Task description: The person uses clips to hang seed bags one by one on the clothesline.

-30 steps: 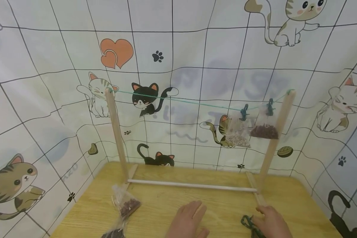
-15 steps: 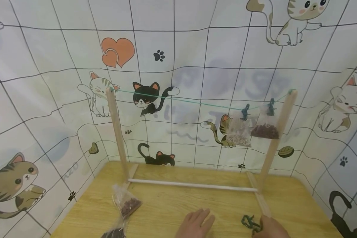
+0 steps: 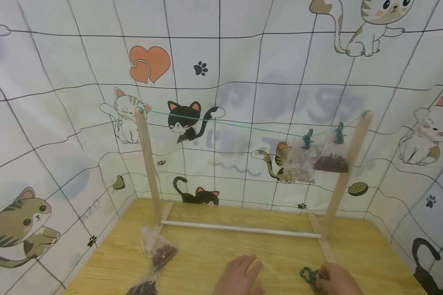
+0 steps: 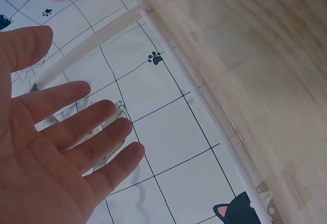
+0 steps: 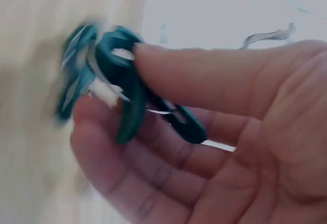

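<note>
My right hand (image 3: 336, 279) is low on the right, pinching a dark green clothespin (image 5: 134, 88) between thumb and curled fingers. Another green clothespin (image 5: 74, 70) shows beside it in the right wrist view, blurred. Over the tabletop, near the bottom middle, is my left hand (image 3: 237, 276). Its fingers are extended and it holds nothing; the left wrist view shows its palm (image 4: 41, 168). At the left, a clear bag of reddish-brown bits (image 3: 164, 253) lies on the table, with a bag of darker contents (image 3: 144, 288) below it, cut off by the frame edge.
A wooden frame with a left post (image 3: 149, 172), a right post (image 3: 348, 172) and a white bottom bar (image 3: 240, 228) stands on the table (image 3: 199, 250). From its green string (image 3: 221, 122) hang a pale-filled bag (image 3: 299, 168) and a dark-red-filled bag (image 3: 331, 163), each clipped.
My left hand has shifted slightly, staying low over the table. The right hand dipped, then came up a little, with its fingers now on a clothespin. The bags stay where they were.
</note>
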`<action>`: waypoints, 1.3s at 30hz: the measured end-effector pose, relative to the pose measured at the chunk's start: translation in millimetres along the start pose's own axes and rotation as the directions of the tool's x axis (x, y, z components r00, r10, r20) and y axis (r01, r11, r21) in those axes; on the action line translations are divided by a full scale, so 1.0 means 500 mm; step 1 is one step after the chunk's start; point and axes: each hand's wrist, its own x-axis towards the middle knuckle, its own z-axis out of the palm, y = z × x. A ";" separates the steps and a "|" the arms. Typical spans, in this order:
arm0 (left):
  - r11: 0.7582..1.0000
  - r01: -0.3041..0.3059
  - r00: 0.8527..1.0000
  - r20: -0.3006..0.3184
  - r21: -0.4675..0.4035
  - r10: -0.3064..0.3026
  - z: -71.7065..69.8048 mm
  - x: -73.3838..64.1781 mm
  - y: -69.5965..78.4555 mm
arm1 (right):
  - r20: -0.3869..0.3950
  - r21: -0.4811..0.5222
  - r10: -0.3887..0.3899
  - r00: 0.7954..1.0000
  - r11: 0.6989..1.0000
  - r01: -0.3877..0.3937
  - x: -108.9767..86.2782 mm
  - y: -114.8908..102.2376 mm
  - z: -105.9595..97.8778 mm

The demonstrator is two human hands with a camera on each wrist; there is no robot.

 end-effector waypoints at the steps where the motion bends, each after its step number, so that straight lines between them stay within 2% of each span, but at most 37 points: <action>1: 1.000 0.011 1.000 -0.006 -0.017 -0.011 -0.003 0.001 -0.003 | -0.027 0.027 -0.023 0.999 0.999 0.024 -0.003 -0.015 -0.005; 3: 0.995 0.050 0.999 -0.005 -0.085 -0.051 -0.013 0.004 -0.007 | -0.052 0.119 -0.114 0.992 0.986 0.120 -0.010 -0.047 -0.017; 4: 0.984 0.094 0.996 0.017 -0.153 -0.093 -0.021 0.005 -0.009 | -0.049 0.171 -0.157 0.986 0.972 0.163 -0.014 -0.064 -0.023; 5: 0.964 0.149 0.989 0.051 -0.221 -0.141 -0.028 0.006 -0.010 | -0.054 0.228 -0.194 0.980 0.953 0.201 -0.018 -0.082 -0.027; 6: 0.927 0.222 0.975 0.099 -0.301 -0.201 -0.037 0.007 -0.010 | -0.060 0.284 -0.244 0.968 0.925 0.251 -0.022 -0.099 -0.029; 8: 0.820 0.356 0.934 0.190 -0.448 -0.301 -0.053 0.009 -0.011 | -0.060 0.385 -0.330 0.942 0.863 0.327 -0.030 -0.132 -0.030; 9: 0.752 0.410 0.912 0.229 -0.517 -0.340 -0.059 0.011 -0.011 | -0.072 0.419 -0.362 0.929 0.835 0.358 -0.034 -0.147 -0.026; 11: 0.622 0.458 0.886 0.268 -0.635 -0.379 -0.065 0.014 -0.013 | -0.084 0.477 -0.418 0.904 0.780 0.405 -0.040 -0.175 -0.013; 12: 0.562 0.459 0.881 0.274 -0.688 -0.385 -0.067 0.016 -0.013 | -0.083 0.502 -0.450 0.889 0.752 0.427 -0.042 -0.186 -0.004; 14: 0.476 0.432 0.886 0.261 -0.766 -0.384 -0.065 0.018 -0.015 | -0.064 0.556 -0.489 0.870 0.706 0.438 -0.045 -0.203 0.012; 16: 0.391 0.423 0.878 0.262 -0.817 -0.401 -0.065 0.018 -0.013 | -0.039 0.604 -0.504 0.863 0.676 0.422 -0.046 -0.215 0.027; 18: 0.330 0.420 0.864 0.262 -0.845 -0.429 -0.066 0.018 -0.010 | -0.015 0.645 -0.495 0.869 0.660 0.386 -0.046 -0.224 0.040; 20: 0.278 0.417 0.849 0.261 -0.865 -0.460 -0.067 0.017 -0.008 | 0.004 0.674 -0.476 0.879 0.651 0.350 -0.046 -0.232 0.049; 23: 0.192 0.421 0.817 0.278 -0.887 -0.505 -0.068 0.017 -0.006 | 0.010 0.701 -0.451 0.893 0.640 0.315 -0.045 -0.239 0.057; 25: 0.121 0.432 0.789 0.310 -0.894 -0.531 -0.069 0.017 -0.006 | 0.006 0.709 -0.453 0.892 0.631 0.316 -0.044 -0.242 0.058; 27: 0.041 0.449 0.759 0.356 -0.893 -0.545 -0.069 0.018 -0.007 | -0.014 0.703 -0.486 0.874 0.617 0.354 -0.044 -0.241 0.058; 29: -0.022 0.459 0.740 0.396 -0.888 -0.544 -0.067 0.018 -0.009 | -0.046 0.691 -0.551 0.833 0.585 0.425 -0.044 -0.239 0.059; 31: -0.066 0.466 0.730 0.426 -0.882 -0.535 -0.066 0.018 -0.011 | -0.081 0.675 -0.611 0.788 0.548 0.494 -0.044 -0.236 0.060; 33: -0.082 0.469 0.733 0.440 -0.879 -0.519 -0.065 0.017 -0.013 | -0.109 0.669 -0.645 0.756 0.515 0.536 -0.044 -0.234 0.062; 36: -0.074 0.475 0.746 0.446 -0.877 -0.495 -0.063 0.016 -0.015 | -0.139 0.656 -0.651 0.746 0.504 0.562 -0.045 -0.235 0.066; 39: -0.064 0.488 0.753 0.457 -0.870 -0.473 -0.061 0.017 -0.014 | -0.178 0.620 -0.635 0.751 0.521 0.587 -0.045 -0.239 0.070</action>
